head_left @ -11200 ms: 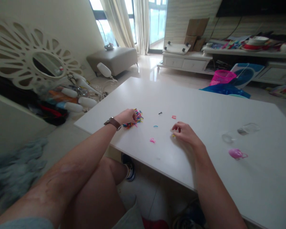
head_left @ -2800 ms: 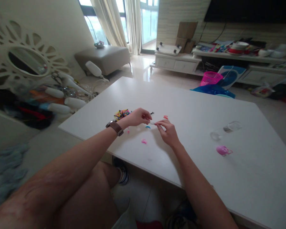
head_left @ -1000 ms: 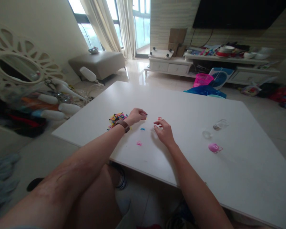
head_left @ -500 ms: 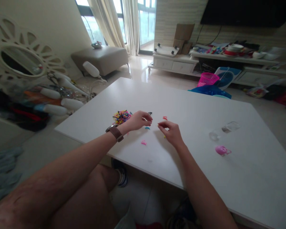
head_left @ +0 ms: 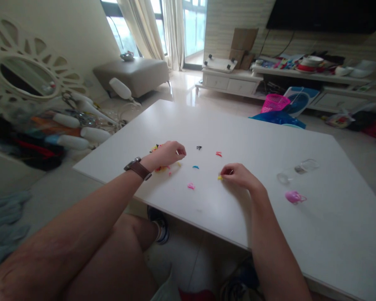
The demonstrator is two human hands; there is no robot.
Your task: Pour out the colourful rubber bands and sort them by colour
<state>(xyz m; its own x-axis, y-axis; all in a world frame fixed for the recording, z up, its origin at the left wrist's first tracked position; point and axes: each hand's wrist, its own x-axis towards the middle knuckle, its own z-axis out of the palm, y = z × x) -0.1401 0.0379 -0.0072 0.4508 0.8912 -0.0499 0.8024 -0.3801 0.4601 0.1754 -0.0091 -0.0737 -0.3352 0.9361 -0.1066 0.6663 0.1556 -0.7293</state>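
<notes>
Hands moved apart since earlier frame: right hand (head_left: 238, 174) lower, left hand (head_left: 171, 153) back over mixed pile (head_left: 156, 148). Yellow bits (head_left: 219, 178) right under right fingertips, so right hand nearer; long axis too small to tell. Right fingers bunched, left curled; grip of either unclear. Pink bits (head_left: 191, 186) between hands, personward; blue bit (head_left: 196, 167) between; red bits (head_left: 218, 154) beyond right fingertips; black bits (head_left: 199, 147) beyond, nearer left.

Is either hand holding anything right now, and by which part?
Can't tell: the right hand is at yellow pieces, any grip hidden; nothing shows held in the left hand.
</notes>
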